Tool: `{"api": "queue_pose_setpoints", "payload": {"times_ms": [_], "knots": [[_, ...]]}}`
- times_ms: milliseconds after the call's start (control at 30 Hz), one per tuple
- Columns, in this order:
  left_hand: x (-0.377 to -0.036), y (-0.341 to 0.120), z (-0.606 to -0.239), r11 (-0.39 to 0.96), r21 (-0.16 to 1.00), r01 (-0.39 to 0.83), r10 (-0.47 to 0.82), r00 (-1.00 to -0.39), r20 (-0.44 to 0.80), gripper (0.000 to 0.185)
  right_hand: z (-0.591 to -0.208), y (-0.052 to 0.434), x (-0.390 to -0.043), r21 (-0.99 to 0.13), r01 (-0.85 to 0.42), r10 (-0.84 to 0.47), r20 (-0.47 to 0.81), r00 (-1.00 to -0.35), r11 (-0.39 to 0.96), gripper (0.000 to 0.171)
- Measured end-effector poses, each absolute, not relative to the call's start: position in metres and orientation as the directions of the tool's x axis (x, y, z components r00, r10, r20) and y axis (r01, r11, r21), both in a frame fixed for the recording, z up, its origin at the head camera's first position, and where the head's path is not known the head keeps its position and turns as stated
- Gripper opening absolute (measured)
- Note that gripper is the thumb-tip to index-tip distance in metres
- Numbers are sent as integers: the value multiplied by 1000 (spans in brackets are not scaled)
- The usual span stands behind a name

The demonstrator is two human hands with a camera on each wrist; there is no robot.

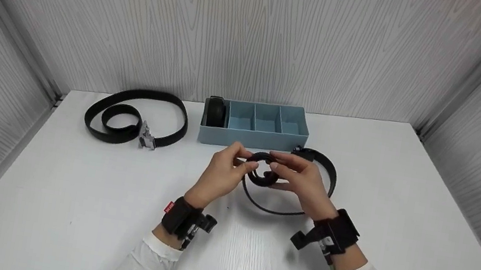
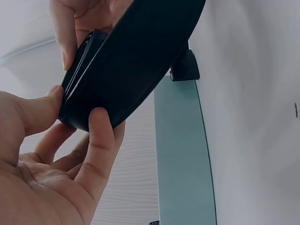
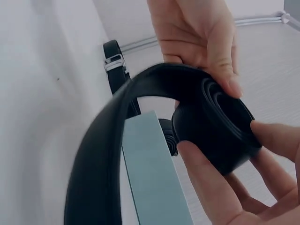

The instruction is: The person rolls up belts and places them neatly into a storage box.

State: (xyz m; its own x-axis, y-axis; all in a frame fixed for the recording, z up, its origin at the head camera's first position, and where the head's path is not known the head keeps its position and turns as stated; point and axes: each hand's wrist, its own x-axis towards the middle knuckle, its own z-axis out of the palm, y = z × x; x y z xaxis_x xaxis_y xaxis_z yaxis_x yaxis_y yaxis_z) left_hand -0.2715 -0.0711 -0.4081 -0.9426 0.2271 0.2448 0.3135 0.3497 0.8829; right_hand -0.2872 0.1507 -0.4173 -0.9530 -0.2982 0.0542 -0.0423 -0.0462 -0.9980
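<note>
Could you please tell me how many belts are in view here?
3: one rolled belt stands in the box's leftmost compartment, one loose belt lies on the table at far left, and one partly coiled belt is held by both hands.

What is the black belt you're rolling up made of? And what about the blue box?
The black belt, held by the left hand and right hand, looks like smooth leather or a leather-like material: matte, with a faint sheen, and it bends into a tight coil. The blue box seems to be plastic or stiff coated board: flat walls, even dull colour, thin straight dividers. I can't tell which.
</note>
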Motion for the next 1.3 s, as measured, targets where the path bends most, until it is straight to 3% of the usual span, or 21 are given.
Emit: {"api": "queue_pose_setpoints", "payload": {"times_ms": [333, 500, 667, 867, 1067, 1300], "knots": [[-271, -70, -408, 376, 857, 353, 339, -913, 227, 9, -415, 157, -290, -977, -121, -454, 30, -890, 174, 37], [-271, -70, -409, 391, 869, 304, 290, -936, 198, 15, -416, 155, -290, -982, -122, -439, 48, -897, 142, 37], [-272, -69, -410, 369, 891, 264, 202, -959, 201, 21, -417, 151, -288, -995, -91, -334, 71, -940, 45, 39], [-273, -69, -410, 353, 907, 230, 201, -965, 167, 25, -416, 152, -288, -996, -67, -231, 80, -970, -63, 41], [-271, -71, -407, 382, 886, 263, 244, -953, 178, 16, -414, 156, -289, -997, -82, -295, 82, -952, -13, 42], [-270, -70, -409, 390, 862, 324, 321, -925, 202, 9, -411, 164, -291, -979, -130, -402, 58, -914, 154, 40]]}}
